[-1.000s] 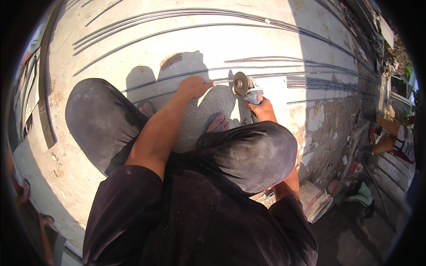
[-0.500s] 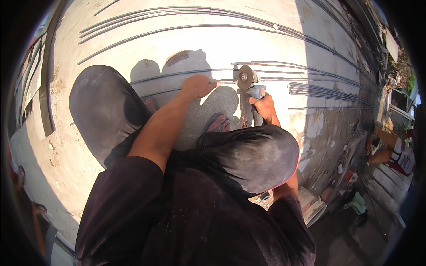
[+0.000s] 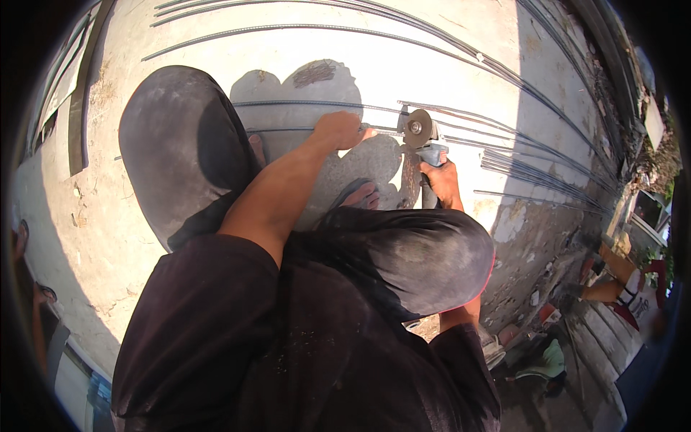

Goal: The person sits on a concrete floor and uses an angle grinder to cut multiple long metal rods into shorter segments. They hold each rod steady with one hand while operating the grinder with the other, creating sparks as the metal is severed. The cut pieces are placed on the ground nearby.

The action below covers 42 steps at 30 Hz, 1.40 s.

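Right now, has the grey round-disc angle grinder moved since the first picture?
Yes, slightly: the grinder is farther forward, nearer the left tips of the dark steel bars just beyond.

Harsh glare [image 3: 425,72], crisp shadows [image 3: 327,97], rim [image 3: 651,335] perhaps blurred

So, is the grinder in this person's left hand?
No, the right hand grips the grinder, while the left hand holds a bar.

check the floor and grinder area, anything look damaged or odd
The floor to the right of the right hand looks damaged: pale, flaky patches against darker ground. Also odd: bare toes in an open sandal, near the grinder.
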### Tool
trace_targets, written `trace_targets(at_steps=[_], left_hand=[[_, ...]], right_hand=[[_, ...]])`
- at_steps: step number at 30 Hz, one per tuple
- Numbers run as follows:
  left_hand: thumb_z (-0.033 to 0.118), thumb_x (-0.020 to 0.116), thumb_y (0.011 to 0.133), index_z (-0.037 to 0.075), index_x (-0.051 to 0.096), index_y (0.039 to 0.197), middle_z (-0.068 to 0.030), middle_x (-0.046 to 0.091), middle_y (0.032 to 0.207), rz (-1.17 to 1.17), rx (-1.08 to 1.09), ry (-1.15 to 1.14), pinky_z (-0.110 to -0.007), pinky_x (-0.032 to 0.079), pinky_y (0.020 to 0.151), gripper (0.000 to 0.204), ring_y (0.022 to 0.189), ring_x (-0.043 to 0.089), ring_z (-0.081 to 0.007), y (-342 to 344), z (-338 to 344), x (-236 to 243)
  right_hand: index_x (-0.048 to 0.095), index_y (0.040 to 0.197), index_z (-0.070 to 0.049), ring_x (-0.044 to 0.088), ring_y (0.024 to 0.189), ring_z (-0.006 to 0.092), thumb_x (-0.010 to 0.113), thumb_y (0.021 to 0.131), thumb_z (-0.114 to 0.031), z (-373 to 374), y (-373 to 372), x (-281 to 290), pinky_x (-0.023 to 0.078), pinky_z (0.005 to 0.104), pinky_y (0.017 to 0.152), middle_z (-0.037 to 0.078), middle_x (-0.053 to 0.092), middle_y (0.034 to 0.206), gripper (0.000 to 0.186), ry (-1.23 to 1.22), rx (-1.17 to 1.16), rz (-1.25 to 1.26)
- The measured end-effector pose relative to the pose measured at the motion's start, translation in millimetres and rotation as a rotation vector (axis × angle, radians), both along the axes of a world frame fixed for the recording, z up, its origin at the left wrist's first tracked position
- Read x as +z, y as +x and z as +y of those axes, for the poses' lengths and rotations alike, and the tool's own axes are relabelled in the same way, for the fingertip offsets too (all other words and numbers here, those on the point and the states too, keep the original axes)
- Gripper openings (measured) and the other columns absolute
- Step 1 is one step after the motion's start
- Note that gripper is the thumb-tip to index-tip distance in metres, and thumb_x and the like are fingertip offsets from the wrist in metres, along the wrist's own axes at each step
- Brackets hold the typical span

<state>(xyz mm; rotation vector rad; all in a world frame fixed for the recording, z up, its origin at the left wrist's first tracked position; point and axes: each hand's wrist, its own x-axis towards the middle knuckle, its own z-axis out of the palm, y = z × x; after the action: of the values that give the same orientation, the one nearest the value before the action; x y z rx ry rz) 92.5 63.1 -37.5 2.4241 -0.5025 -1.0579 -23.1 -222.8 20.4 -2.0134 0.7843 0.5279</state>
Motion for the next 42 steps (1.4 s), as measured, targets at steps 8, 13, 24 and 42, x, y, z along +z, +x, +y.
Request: trace_targets(at_steps=[8, 13, 24, 42], left_hand=[[0.075, 0.046, 0.1, 0.002, 0.079, 0.095, -0.0194, 0.077, 0.099, -0.018, -0.019, 0.051, -0.051, 0.058, 0.083, 0.08, 0.097, 0.074, -0.0386, 2.6, -3.0, -7.0], [0.077, 0.042, 0.1, 0.003, 0.079, 0.101, -0.0216, 0.075, 0.102, 0.001, -0.038, 0.04, -0.053, 0.057, 0.085, 0.083, 0.1, 0.072, -0.042, 5.4, 1.2, -7.6], [0.076, 0.045, 0.099, 0.005, 0.079, 0.101, -0.0205, 0.075, 0.102, 0.003, -0.011, 0.011, -0.052, 0.057, 0.084, 0.079, 0.099, 0.072, -0.042, 2.8, 2.0, 3.0], [0.074, 0.05, 0.099, 0.0, 0.078, 0.091, -0.0213, 0.076, 0.093, -0.005, -0.008, 0.007, -0.052, 0.058, 0.081, 0.079, 0.093, 0.074, -0.0396, 1.7, 1.3, 0.7]], right_hand=[[0.074, 0.111, 0.007, 0.073, 0.09, 0.0268, 0.08, 0.078, -0.021, 0.2, 0.7, 9.2, 0.055, 0.0383, 0.086, 0.018, 0.078, 0.099, 0.044, -0.071, 0.04, 0.064], [0.074, 0.11, 0.009, 0.073, 0.085, 0.0268, 0.08, 0.08, -0.021, -1.0, -4.3, 10.8, 0.056, 0.0391, 0.083, 0.019, 0.078, 0.095, 0.043, -0.074, 0.063, 0.105], [0.074, 0.11, 0.009, 0.074, 0.087, 0.0275, 0.081, 0.078, -0.022, 0.5, 6.7, 12.1, 0.056, 0.0394, 0.083, 0.019, 0.078, 0.095, 0.045, -0.106, 0.087, 0.018], [0.073, 0.113, 0.008, 0.074, 0.088, 0.0278, 0.081, 0.076, -0.024, -0.4, 9.3, 14.0, 0.056, 0.0385, 0.085, 0.02, 0.078, 0.098, 0.049, -0.096, 0.086, 0.083]])
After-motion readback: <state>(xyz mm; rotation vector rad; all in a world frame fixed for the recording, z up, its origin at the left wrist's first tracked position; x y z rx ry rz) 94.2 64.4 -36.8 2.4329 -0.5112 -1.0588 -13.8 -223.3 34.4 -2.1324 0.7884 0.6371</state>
